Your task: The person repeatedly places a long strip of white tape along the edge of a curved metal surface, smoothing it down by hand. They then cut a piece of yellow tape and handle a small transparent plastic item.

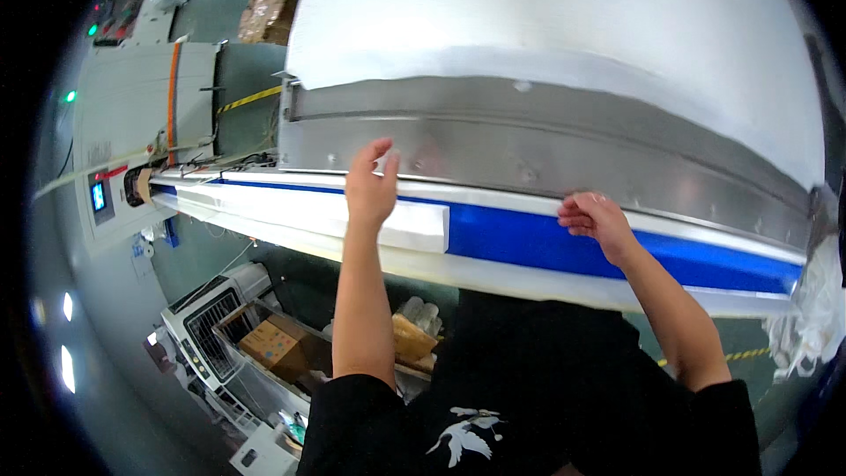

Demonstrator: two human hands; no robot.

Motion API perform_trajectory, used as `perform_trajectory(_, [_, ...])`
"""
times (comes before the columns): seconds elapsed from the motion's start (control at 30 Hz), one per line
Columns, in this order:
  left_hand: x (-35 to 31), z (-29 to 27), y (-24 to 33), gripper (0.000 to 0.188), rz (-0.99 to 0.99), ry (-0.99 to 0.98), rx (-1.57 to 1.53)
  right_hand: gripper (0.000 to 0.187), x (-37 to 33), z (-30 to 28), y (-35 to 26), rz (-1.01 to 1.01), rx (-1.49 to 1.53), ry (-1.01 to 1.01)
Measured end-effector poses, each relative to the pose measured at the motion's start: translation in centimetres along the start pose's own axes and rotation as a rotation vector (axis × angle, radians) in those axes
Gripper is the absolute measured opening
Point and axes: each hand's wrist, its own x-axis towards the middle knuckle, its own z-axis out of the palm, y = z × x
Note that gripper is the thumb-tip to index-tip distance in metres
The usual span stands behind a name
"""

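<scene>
Hands on the line: the left hand [370, 185] lies flat, fingers spread, on the near end of the long white folded strip of material [300, 211], fingertips pointing to twelve o'clock and reaching the edge of the curved steel machine housing [546, 154]. The right hand [597, 220], off at three o'clock from the left, is curled loosely, fingers bunched on the white upper border of the long blue conveyor belt [617, 251]; whether it pinches anything I cannot tell. The hands are well apart, neither clamped on anything.

The white strip runs from nine o'clock along the belt and ends square just right of the left wrist, with bare blue beyond it. Judging by that, the sound way is to keep the flat palm pressing evenly so the strip stays parallel to the steel edge, with the right hand steadying the border so nothing skews or creases.

Above, a broad white sheet [546, 18] drapes over the housing.

Containers now: at seven o'clock on the floor, an open metal-framed bin [236, 357] holds a brown cardboard box [280, 341]. Just right of it, clear plastic-wrapped bundles [423, 315] sit by another brown box. At eleven o'clock a wrapped brown parcel [264, 13] lies on the floor.
</scene>
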Motion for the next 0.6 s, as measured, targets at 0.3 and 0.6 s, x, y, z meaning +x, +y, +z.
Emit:
perform_trajectory(0.3, [9.1, 2.3, -8.0, 0.038, 0.257, 0.324, 0.339, 0.024, 9.4, 10.3, -10.0, -0.593, -0.883, 0.022])
perform_trajectory(0.6, [10.2, 3.6, -9.2, 0.040, 0.241, 0.359, 0.267, 0.021, 23.4, 27.6, -23.1, -1.001, -1.294, 0.003])
